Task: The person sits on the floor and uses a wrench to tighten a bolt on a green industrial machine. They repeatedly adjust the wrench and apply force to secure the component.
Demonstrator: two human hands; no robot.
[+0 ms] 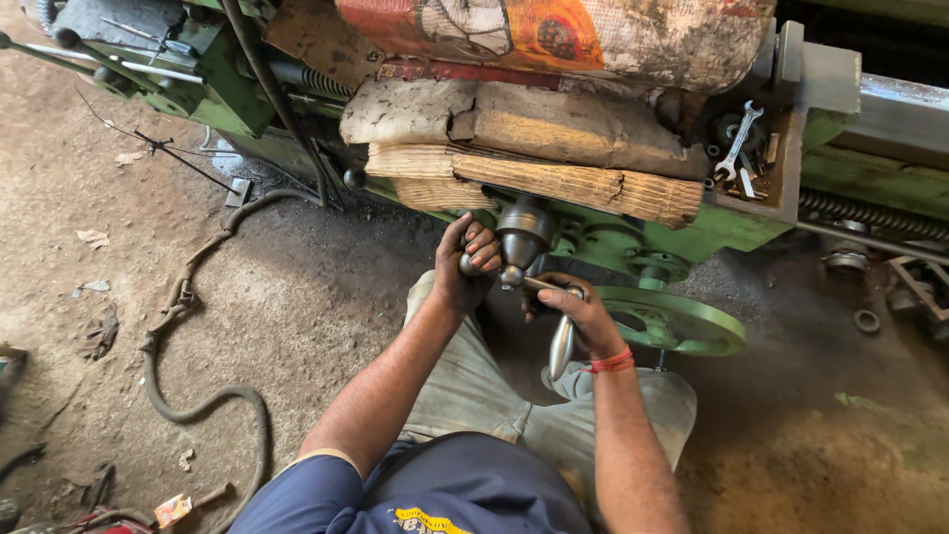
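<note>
Below the wooden blocks (534, 163), the crank handle (560, 331) is gripped by both closed hands, left hand (465, 267) and right hand (583, 316); fingers could perhaps be pinched against the green handwheel (682, 321).

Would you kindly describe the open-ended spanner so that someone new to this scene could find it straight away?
Start at the long green machine across the top of the view and follow it right, past the stacked worn wooden blocks. There, in a small recess full of dark metal bits, lies the spanner. It is the only bright silvery piece, slim, with a forked jaw at each end.
</note>
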